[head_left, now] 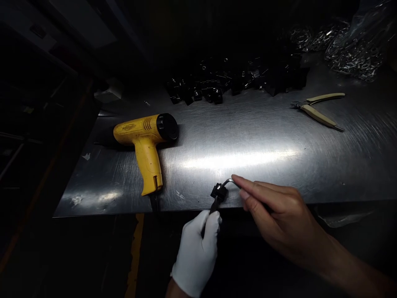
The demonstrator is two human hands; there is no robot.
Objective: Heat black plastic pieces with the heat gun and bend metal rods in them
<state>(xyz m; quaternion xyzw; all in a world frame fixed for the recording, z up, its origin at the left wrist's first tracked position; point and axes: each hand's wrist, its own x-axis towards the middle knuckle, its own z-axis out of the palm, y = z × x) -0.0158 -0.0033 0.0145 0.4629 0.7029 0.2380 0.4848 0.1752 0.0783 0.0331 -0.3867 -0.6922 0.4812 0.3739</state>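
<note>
My left hand (pixel 197 248), in a white glove, is closed around a slim dark shaft (pixel 214 205). At the upper end of the shaft sits a small black block (pixel 219 191) with a shiny metal spot, near the table's front edge. My bare right hand (pixel 276 207) pinches a bent, silvery hex key (pixel 228 181) between thumb and fingers. The short end of the key reaches down to the block's metal spot. Whether its tip is seated in the block is too small to tell. The lower part of the shaft is hidden inside my gloved fist.
A yellow heat gun (pixel 145 145) lies to the left on the metal table (pixel 248 136), its cord dropping over the front edge. Cutting pliers (pixel 319 109) lie open at right. Behind are several black parts (pixel 214 85) and a clear bag of small metal pieces (pixel 356 58).
</note>
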